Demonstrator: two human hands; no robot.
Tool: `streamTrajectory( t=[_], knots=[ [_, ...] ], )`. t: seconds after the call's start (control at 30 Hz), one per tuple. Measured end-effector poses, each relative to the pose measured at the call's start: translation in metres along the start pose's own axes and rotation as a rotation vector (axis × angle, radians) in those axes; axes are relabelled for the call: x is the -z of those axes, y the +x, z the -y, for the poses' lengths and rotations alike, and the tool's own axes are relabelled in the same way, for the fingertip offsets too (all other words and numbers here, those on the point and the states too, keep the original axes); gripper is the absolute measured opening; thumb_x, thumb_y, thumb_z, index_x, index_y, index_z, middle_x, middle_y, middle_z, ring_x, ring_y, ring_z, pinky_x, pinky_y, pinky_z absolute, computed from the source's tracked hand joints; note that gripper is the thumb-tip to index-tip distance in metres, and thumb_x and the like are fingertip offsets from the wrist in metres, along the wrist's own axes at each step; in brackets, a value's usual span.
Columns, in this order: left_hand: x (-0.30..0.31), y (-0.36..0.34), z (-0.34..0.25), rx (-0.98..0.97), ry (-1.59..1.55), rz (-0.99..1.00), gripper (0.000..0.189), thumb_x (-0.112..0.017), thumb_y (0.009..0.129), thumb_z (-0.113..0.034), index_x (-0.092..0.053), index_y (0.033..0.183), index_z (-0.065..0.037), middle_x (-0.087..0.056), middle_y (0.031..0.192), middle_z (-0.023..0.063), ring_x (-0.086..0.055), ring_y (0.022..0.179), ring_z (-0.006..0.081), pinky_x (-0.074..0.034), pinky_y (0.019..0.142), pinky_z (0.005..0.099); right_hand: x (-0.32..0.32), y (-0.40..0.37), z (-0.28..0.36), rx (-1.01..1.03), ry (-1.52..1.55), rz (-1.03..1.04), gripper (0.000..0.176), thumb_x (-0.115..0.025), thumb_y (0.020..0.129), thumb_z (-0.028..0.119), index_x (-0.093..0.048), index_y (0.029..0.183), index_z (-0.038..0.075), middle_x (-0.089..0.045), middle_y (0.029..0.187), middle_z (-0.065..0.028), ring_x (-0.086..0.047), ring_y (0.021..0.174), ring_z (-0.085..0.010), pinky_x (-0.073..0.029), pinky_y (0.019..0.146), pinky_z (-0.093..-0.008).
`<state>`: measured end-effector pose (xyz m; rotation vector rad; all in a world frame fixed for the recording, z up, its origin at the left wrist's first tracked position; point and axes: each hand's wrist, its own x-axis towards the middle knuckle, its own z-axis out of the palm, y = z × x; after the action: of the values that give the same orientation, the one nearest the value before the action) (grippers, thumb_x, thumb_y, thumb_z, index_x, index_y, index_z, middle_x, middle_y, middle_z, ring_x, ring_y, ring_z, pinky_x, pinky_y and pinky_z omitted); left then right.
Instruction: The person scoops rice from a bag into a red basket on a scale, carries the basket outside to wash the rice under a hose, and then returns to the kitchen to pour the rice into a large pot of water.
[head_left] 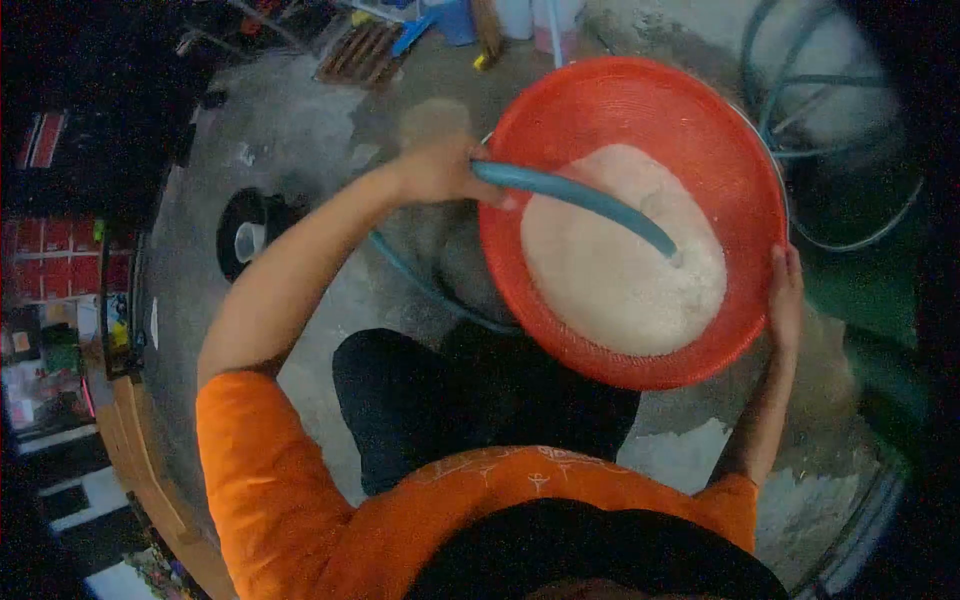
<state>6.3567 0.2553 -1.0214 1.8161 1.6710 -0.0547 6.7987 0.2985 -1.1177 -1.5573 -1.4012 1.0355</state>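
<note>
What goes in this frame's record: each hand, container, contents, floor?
Left hand: grips teal hose, outlet end directed into basin
Right hand: at basin's right rim
Container: round red basin
Contents: whitish mass; rice or cloudy water, cannot tell
Floor: grey, patchy

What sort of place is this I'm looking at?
Probably a utility or wash area, though the pictures don't settle it: a flexible teal hose reaches into a large round red plastic basin, above a patchy grey concrete floor.
</note>
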Motion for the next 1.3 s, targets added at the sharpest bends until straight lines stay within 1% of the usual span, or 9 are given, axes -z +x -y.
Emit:
streamTrajectory(
  t=[0.27, 0.33, 0.47, 0.57, 0.7, 0.83, 1.0, 1.13, 1.3],
  knots=[
    [-0.011, -0.014, -0.009, 0.010, 0.029, -0.256, 0.044, -0.065, 0.068, -0.051, -0.065, 0.083, -0.010, -0.058, 0.065, 0.0132, -0.059, 0.065, 0.0282, -0.043, 0.060, 0.0390, 0.004, -0.020, 0.049, 0.388, -1.130, -0.210, 0.049, -0.057, 0.079, 0.031, -0.047, 0.117, 0.002, -0.045, 0.120, -0.0194, -0.043, 0.110, -0.0367, -0.032, 0.096, -0.0451],
    [-0.016, -0.011, -0.001, -0.003, -0.054, -0.334, 0.043, -0.064, 0.069, -0.051, -0.064, 0.085, -0.010, -0.058, 0.065, 0.0127, -0.059, 0.065, 0.0287, -0.043, 0.060, 0.0392, -0.006, -0.020, 0.063, 0.832, -1.293, -0.106, 0.049, -0.060, 0.076, 0.028, -0.047, 0.116, 0.003, -0.043, 0.122, -0.0191, -0.041, 0.111, -0.0374, -0.031, 0.095, -0.0483],
    [-0.023, -0.009, 0.013, -0.055, -0.047, -0.414, 0.041, -0.064, 0.070, -0.048, -0.064, 0.086, -0.011, -0.057, 0.064, 0.0117, -0.058, 0.062, 0.0279, -0.043, 0.060, 0.0387, -0.061, -0.001, -0.003, 0.784, -1.072, 0.569, 0.043, -0.055, 0.080, 0.024, -0.048, 0.116, 0.003, -0.047, 0.119, -0.0194, -0.044, 0.111, -0.0343, -0.030, 0.097, -0.0474],
    [-0.023, -0.010, 0.016, -0.073, -0.100, -0.421, 0.038, -0.067, 0.069, -0.045, -0.064, 0.084, -0.010, -0.056, 0.062, 0.0109, -0.056, 0.059, 0.0269, -0.042, 0.058, 0.0375, -0.106, -0.002, 0.067, 0.039, -0.657, 0.649, 0.044, -0.051, 0.083, 0.024, -0.045, 0.118, 0.000, -0.048, 0.121, -0.0175, -0.043, 0.115, -0.0259, -0.032, 0.097, -0.0394],
    [-0.023, -0.005, 0.028, -0.127, -0.115, -0.375, 0.031, -0.070, 0.068, -0.037, -0.064, 0.079, -0.009, -0.056, 0.063, 0.0106, -0.055, 0.059, 0.0247, -0.041, 0.058, 0.0360, -0.106, -0.031, 0.066, 0.115, 0.437, 1.049, 0.046, -0.049, 0.085, 0.027, -0.043, 0.123, 0.004, -0.048, 0.122, -0.0144, -0.041, 0.118, -0.0219, -0.033, 0.097, -0.0364],
    [-0.022, -0.001, 0.032, -0.117, -0.121, -0.324, 0.024, -0.071, 0.067, -0.029, -0.061, 0.073, -0.008, -0.057, 0.064, 0.0099, -0.056, 0.061, 0.0228, -0.041, 0.058, 0.0354, -0.120, -0.063, 0.027, 0.758, -0.699, 0.916, 0.043, -0.052, 0.081, 0.036, -0.049, 0.120, 0.017, -0.040, 0.130, -0.0122, -0.037, 0.120, -0.0263, -0.028, 0.099, -0.0425],
    [-0.031, 0.005, 0.048, -0.146, -0.192, -0.356, 0.021, -0.070, 0.067, -0.025, -0.059, 0.070, -0.007, -0.056, 0.064, 0.0091, -0.055, 0.061, 0.0213, -0.041, 0.059, 0.0350, -0.091, 0.019, 0.003, 0.320, -1.295, 0.822, 0.037, -0.049, 0.082, 0.035, -0.053, 0.111, 0.013, -0.048, 0.114, -0.0144, -0.043, 0.110, -0.0301, -0.033, 0.093, -0.0456],
    [-0.028, 0.004, 0.045, -0.087, -0.243, -0.297, 0.022, -0.069, 0.067, -0.023, -0.058, 0.070, -0.005, -0.055, 0.062, 0.0085, -0.054, 0.060, 0.0189, -0.041, 0.058, 0.0337, -0.129, 0.046, -0.005, 0.130, -1.197, 0.439, 0.038, -0.048, 0.082, 0.034, -0.051, 0.109, 0.007, -0.046, 0.114, -0.0160, -0.042, 0.110, -0.0312, -0.033, 0.091, -0.0474],
    [-0.027, 0.003, 0.049, -0.122, -0.284, -0.276, 0.020, -0.069, 0.068, -0.021, -0.061, 0.074, -0.005, -0.055, 0.061, 0.0077, -0.053, 0.059, 0.0151, -0.041, 0.057, 0.0319, -0.158, -0.038, 0.008, 0.481, -0.727, 0.860, 0.049, -0.052, 0.079, 0.037, -0.046, 0.117, 0.007, -0.036, 0.125, -0.0162, -0.035, 0.116, -0.0343, -0.029, 0.095, -0.0494]
  ],
)
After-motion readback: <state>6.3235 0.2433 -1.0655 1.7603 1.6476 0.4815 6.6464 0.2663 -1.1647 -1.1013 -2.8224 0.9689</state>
